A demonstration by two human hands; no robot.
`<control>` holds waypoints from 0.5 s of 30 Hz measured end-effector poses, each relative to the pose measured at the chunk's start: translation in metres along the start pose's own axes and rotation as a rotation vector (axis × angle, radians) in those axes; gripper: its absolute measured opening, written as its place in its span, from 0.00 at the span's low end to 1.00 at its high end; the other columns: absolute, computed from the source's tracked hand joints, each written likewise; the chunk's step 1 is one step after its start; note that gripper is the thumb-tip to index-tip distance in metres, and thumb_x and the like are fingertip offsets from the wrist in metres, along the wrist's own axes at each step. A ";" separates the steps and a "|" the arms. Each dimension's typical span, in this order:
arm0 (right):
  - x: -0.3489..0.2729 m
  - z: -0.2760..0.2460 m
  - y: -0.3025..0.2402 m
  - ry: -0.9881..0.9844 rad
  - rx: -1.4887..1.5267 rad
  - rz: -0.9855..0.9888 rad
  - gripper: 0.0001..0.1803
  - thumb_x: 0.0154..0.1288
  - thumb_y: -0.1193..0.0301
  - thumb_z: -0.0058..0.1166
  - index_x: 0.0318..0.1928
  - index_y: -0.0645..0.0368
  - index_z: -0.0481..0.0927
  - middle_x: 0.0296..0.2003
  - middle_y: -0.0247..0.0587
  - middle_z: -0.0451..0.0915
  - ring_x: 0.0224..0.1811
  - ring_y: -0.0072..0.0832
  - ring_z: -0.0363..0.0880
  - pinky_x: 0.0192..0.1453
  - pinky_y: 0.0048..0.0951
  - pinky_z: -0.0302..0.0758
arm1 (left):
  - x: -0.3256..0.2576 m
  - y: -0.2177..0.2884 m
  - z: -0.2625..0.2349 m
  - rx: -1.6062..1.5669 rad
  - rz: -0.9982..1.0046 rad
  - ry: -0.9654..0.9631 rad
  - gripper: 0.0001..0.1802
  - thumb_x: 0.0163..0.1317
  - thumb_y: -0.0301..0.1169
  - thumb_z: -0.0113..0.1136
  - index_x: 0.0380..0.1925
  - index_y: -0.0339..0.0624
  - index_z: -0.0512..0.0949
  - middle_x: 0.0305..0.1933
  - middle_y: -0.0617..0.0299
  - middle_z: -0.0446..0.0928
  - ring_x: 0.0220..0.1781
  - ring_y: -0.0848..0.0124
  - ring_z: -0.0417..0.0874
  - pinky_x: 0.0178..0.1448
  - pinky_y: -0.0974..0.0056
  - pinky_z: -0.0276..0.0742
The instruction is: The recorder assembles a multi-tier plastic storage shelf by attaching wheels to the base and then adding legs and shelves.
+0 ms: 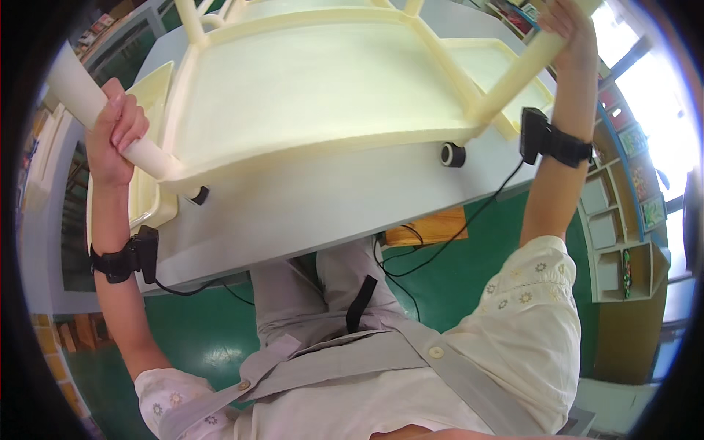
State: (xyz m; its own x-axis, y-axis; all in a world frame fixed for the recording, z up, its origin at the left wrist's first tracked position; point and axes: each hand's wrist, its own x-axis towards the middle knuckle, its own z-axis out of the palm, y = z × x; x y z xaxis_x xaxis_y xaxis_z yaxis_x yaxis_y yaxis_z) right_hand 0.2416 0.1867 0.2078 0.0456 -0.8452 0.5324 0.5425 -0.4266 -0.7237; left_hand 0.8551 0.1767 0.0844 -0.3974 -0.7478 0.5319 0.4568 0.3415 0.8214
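Note:
A cream plastic rolling cart (315,81) stands over the table, its flat bottom shelf facing up and toward me. My left hand (117,136) is wrapped round the near left post (73,84), a little above the shelf corner. High at the right, my right hand (572,33) is closed round the upper part of the near right post (517,77). Two small black-and-white casters show under the near edge, a right caster (453,154) and a left caster (198,195). The cart's top lies beyond the picture's edge.
Under the cart is a grey-white table (293,205). A cream tray (165,209) lies at its left and another tray (543,88) at its right. Black cables (488,202) hang from my wrist straps. A wooden stool (433,227) and white shelves (623,271) stand nearby.

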 end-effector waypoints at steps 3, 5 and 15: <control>-0.026 0.078 0.038 -0.080 -0.064 -0.019 0.03 0.60 0.73 0.46 0.29 0.55 0.69 0.17 0.24 0.63 0.14 0.15 0.62 0.17 0.16 0.61 | -0.008 0.004 0.005 0.034 0.007 0.055 0.13 0.61 0.31 0.43 0.19 0.48 0.56 0.09 0.75 0.52 0.10 0.85 0.50 0.19 0.79 0.49; -0.042 0.099 0.034 -0.076 -0.250 -0.111 0.03 0.59 0.73 0.47 0.32 0.57 0.68 0.16 0.24 0.60 0.14 0.13 0.58 0.18 0.15 0.59 | -0.010 0.001 0.008 0.015 0.002 0.022 0.12 0.62 0.33 0.43 0.21 0.48 0.57 0.10 0.76 0.52 0.09 0.86 0.51 0.20 0.79 0.50; -0.095 0.134 0.060 0.086 -0.592 -0.213 0.12 0.57 0.67 0.50 0.31 0.59 0.62 0.14 0.31 0.61 0.12 0.16 0.58 0.16 0.18 0.58 | -0.080 -0.010 0.009 0.057 0.057 0.188 0.12 0.56 0.30 0.53 0.23 0.45 0.59 0.12 0.69 0.59 0.11 0.80 0.58 0.16 0.75 0.51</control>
State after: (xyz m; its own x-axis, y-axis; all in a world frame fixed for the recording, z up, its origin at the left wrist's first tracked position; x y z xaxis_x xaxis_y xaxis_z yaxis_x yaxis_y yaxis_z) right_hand 0.3817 0.2842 0.1728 -0.0927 -0.7346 0.6721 -0.0247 -0.6731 -0.7392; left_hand 0.8750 0.2384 0.0351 -0.2142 -0.8174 0.5348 0.4261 0.4145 0.8041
